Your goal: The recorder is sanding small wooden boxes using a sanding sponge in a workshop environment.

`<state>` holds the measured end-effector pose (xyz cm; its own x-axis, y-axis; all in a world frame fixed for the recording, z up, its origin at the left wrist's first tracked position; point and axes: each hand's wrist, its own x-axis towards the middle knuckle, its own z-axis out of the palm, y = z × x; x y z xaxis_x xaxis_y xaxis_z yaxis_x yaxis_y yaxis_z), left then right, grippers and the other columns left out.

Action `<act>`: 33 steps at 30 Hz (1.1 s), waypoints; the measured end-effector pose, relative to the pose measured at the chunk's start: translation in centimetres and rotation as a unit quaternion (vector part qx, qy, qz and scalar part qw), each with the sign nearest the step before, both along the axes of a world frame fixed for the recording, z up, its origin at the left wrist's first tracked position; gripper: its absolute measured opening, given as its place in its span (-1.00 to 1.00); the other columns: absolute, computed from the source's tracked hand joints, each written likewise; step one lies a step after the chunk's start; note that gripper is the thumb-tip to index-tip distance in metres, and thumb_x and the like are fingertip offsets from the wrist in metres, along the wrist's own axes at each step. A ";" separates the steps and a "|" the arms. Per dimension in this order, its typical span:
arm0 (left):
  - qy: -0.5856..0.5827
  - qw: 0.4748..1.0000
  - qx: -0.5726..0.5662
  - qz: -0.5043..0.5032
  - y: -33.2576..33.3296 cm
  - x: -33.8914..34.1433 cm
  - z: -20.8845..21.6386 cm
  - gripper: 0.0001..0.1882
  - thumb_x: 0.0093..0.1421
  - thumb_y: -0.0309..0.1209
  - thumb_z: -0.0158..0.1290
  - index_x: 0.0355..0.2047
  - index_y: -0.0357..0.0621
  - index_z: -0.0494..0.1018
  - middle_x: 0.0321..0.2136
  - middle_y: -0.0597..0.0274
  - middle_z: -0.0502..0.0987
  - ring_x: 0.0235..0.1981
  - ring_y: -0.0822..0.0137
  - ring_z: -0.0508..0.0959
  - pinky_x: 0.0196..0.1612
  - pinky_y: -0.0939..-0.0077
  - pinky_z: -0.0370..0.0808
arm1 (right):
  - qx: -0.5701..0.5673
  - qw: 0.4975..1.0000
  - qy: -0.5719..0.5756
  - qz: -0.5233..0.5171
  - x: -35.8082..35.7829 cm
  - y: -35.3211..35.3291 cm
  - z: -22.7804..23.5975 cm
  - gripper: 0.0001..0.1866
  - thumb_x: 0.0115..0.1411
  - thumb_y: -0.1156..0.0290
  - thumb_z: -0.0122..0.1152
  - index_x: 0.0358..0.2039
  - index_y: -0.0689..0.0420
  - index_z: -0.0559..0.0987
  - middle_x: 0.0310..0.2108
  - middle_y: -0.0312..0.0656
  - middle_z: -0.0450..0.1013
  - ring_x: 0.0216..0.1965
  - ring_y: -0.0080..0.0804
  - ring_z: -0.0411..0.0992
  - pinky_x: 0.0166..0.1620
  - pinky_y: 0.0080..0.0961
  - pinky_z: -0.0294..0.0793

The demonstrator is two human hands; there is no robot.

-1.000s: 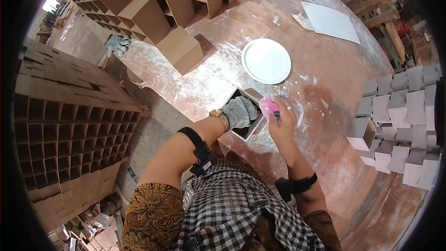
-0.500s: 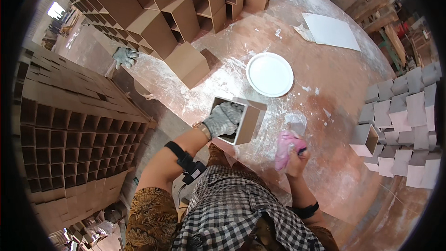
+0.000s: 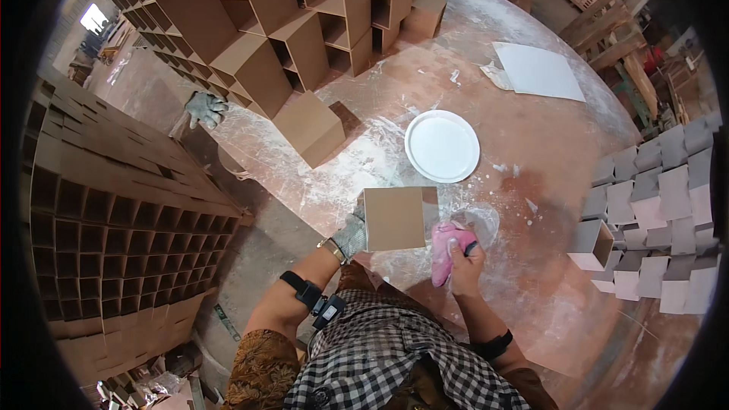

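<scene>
My left hand, in a grey knit glove, is at the left end of a small cardboard box and supports it. The box hides its fingers. A plain brown side of the box faces up, over the near edge of the table. Just to the right, my bare right hand is closed around a bunched pink cloth; a small dark patch shows by the fingers. A round white lid or plate lies beyond the box.
Brown open boxes are stacked at the far left, with one box before them. A grey glove lies at the table's left edge. Pale boxes stand at right, a white sheet behind. More stacked boxes rise on the left.
My left hand has turned the box, so its open end no longer faces up and a brown side does. The right hand with the pink cloth has moved left, closer to the box.
</scene>
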<state>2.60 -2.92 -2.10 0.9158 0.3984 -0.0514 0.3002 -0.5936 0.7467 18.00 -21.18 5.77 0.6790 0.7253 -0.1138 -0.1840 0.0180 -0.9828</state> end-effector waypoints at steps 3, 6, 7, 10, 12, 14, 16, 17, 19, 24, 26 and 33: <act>-0.050 0.997 0.048 -0.023 0.0 1.0 -0.2 -0.52 0.17 -0.28 -0.04 0.07 -0.18 0.23 0.02 0.10 0.34 0.03 0.23 0.35 0.09 0.43 0.28 | -0.004 1.000 -0.010 0.012 0.6 -0.3 -0.6 -0.89 0.14 0.52 0.08 -0.32 0.25 0.50 -0.34 -0.32 0.44 -0.31 -0.62 0.33 -0.19 -0.67 0.31; -0.084 0.994 0.066 -0.029 0.0 1.7 -0.8 -0.52 0.17 -0.27 -0.04 0.07 -0.18 0.23 0.02 0.10 0.34 0.03 0.23 0.35 0.09 0.43 0.28 | 0.023 0.998 0.033 -0.043 1.4 1.3 0.2 -0.86 0.15 0.51 0.07 -0.28 0.26 0.49 -0.33 -0.31 0.43 -0.29 -0.60 0.34 -0.17 -0.64 0.32; -0.093 0.993 0.072 -0.030 0.1 1.8 -1.1 -0.52 0.17 -0.27 -0.04 0.07 -0.18 0.23 0.02 0.10 0.34 0.03 0.22 0.35 0.08 0.43 0.28 | 0.020 0.996 0.052 -0.071 2.3 2.0 0.2 -0.85 0.15 0.50 0.07 -0.27 0.26 0.49 -0.33 -0.30 0.43 -0.28 -0.59 0.35 -0.17 -0.62 0.33; -0.092 0.990 0.096 -0.046 -0.1 2.0 0.4 -0.51 0.17 -0.25 -0.05 0.08 -0.18 0.23 0.03 0.09 0.33 0.04 0.21 0.34 0.10 0.42 0.27 | 0.013 0.989 0.109 -0.097 5.1 3.9 -0.4 -0.82 0.16 0.47 0.06 -0.24 0.26 0.47 -0.31 -0.26 0.44 -0.28 -0.53 0.38 -0.16 -0.56 0.35; -0.079 0.987 0.124 -0.065 -0.2 2.0 2.8 -0.49 0.17 -0.22 -0.06 0.09 -0.18 0.22 0.05 0.07 0.31 0.06 0.20 0.31 0.13 0.41 0.24 | 0.022 0.982 0.170 -0.079 6.5 4.9 -0.9 -0.77 0.16 0.42 0.05 -0.19 0.26 0.44 -0.27 -0.22 0.42 -0.24 -0.46 0.38 -0.12 -0.51 0.36; -0.070 0.968 0.235 -0.049 -1.9 0.9 2.9 -0.47 0.16 -0.19 -0.08 0.10 -0.18 0.20 0.07 0.04 0.27 0.09 0.17 0.27 0.16 0.37 0.18 | 0.036 0.965 0.256 -0.047 7.0 5.0 -1.2 -0.69 0.15 0.36 0.05 -0.12 0.24 0.38 -0.20 -0.17 0.39 -0.17 -0.36 0.37 -0.05 -0.43 0.35; -0.067 0.965 0.252 -0.039 -2.6 0.4 2.6 -0.45 0.15 -0.18 -0.08 0.10 -0.18 0.19 0.09 0.03 0.25 0.12 0.14 0.23 0.19 0.34 0.13 | 0.064 0.971 0.230 -0.019 6.6 5.3 -1.1 -0.65 0.15 0.31 0.06 -0.11 0.24 0.37 -0.19 -0.17 0.38 -0.16 -0.35 0.37 -0.05 -0.43 0.35; -0.068 0.973 0.216 -0.037 -2.9 0.3 2.4 -0.44 0.15 -0.17 -0.09 0.11 -0.18 0.19 0.09 0.03 0.24 0.13 0.13 0.22 0.19 0.33 0.11 | 0.073 0.973 0.220 -0.007 6.2 5.0 -1.1 -0.63 0.14 0.29 0.06 -0.10 0.23 0.36 -0.18 -0.17 0.38 -0.15 -0.35 0.37 -0.05 -0.42 0.35; -0.070 0.986 0.145 -0.038 -3.5 -0.1 2.2 -0.43 0.14 -0.16 -0.09 0.11 -0.18 0.18 0.11 0.03 0.22 0.14 0.11 0.19 0.21 0.31 0.07 | 0.061 0.979 0.193 -0.027 6.2 4.9 -1.8 -0.63 0.14 0.29 0.05 -0.09 0.23 0.36 -0.17 -0.18 0.38 -0.14 -0.34 0.37 -0.04 -0.42 0.35; -0.061 0.997 0.037 -0.018 -4.4 -0.3 2.4 -0.40 0.12 -0.15 -0.11 0.13 -0.16 0.15 0.14 0.04 0.17 0.17 0.06 0.14 0.24 0.28 0.00 | 0.038 0.968 0.208 -0.132 6.1 4.4 -1.3 -0.72 0.13 0.39 0.08 -0.16 0.23 0.41 -0.24 -0.19 0.42 -0.21 -0.39 0.41 -0.08 -0.43 0.39; -0.070 0.995 0.072 -0.026 -4.8 -0.4 2.5 -0.40 0.13 -0.15 -0.12 0.14 -0.15 0.14 0.14 0.04 0.16 0.18 0.07 0.13 0.24 0.28 -0.01 | 0.055 0.966 0.217 -0.130 6.5 3.6 -1.9 -0.72 0.14 0.39 0.08 -0.16 0.22 0.41 -0.23 -0.20 0.42 -0.19 -0.39 0.40 -0.08 -0.44 0.39; -0.090 0.990 0.098 -0.050 -4.7 -0.2 2.5 -0.44 0.14 -0.18 -0.11 0.12 -0.16 0.18 0.09 0.02 0.24 0.13 0.09 0.21 0.18 0.26 0.09 | 0.044 0.961 0.251 -0.104 6.5 2.8 -2.7 -0.73 0.13 0.40 0.09 -0.16 0.20 0.41 -0.22 -0.21 0.42 -0.18 -0.38 0.40 -0.07 -0.44 0.38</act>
<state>2.45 -7.64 0.43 0.9382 0.2919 0.1862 0.1053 -0.7529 0.6497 24.51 -18.33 3.12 0.6861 0.6010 -0.4099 -0.6185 0.1852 -0.7637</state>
